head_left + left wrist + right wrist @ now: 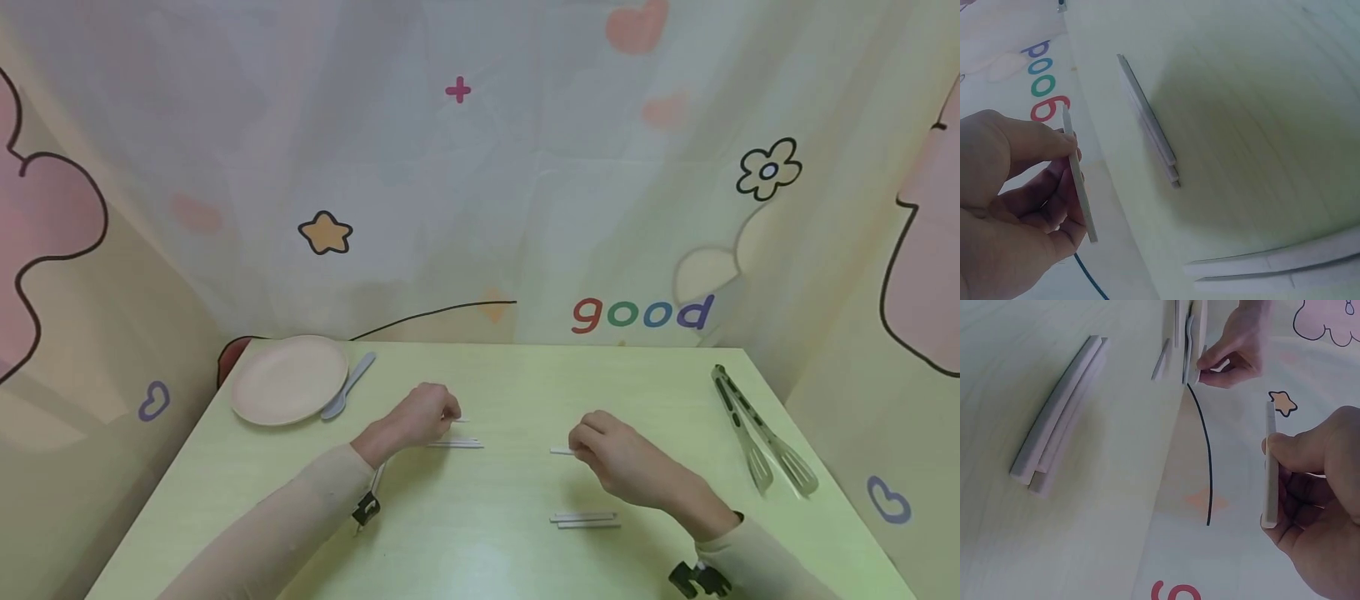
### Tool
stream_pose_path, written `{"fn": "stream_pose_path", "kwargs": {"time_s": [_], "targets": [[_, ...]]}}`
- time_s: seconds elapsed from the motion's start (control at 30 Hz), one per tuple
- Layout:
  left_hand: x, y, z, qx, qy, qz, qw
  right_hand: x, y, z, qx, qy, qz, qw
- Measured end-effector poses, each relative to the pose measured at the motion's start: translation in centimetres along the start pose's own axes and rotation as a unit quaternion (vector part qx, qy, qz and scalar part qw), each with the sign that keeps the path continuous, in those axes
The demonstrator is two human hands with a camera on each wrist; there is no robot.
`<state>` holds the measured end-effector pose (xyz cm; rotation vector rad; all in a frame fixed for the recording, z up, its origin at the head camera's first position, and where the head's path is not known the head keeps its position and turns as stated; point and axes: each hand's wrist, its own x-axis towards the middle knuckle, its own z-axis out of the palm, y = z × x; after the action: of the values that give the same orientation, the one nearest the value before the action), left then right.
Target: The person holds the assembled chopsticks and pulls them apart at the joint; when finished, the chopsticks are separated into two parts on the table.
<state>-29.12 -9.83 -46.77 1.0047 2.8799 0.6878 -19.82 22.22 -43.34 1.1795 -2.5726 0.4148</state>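
My left hand (448, 416) pinches a thin white stick (1079, 178) between thumb and fingers just above the pale green table (510, 392). Just in front of that hand, a pair of the same sticks (455, 443) lies flat. My right hand (577, 450) pinches another white stick (1269, 465), whose end pokes out to the left (559, 451). A second pair of sticks (585, 520) lies side by side near my right wrist and shows again in the right wrist view (1060, 419). The left hand (1235, 353) also appears there, far off.
A pink plate (288, 379) with a grey spoon (348, 385) beside it sits at the table's far left corner. Green tongs (761, 429) lie along the right edge. Patterned curtain walls close in the back and both sides.
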Motion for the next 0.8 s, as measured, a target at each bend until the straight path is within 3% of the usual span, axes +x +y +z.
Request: {"fn": "stream_pose_path", "kwargs": {"time_s": [0.2,0.47,0.8], "targets": [[0.1,-0.3,0.6,-0.010,-0.005,-0.013,0.9999,-0.3,-0.2,0.2,0.001,-0.009,0.008,1.000],[0.3,-0.5,1.2,-0.006,-0.029,-0.004,0.9996,-0.6,-0.2,0.5,0.014,-0.014,0.012,1.000],[0.5,-1.0,1.8,-0.011,-0.021,-0.009,0.9997,-1.2,0.0,1.0,0.021,-0.019,0.017,0.999]]}}
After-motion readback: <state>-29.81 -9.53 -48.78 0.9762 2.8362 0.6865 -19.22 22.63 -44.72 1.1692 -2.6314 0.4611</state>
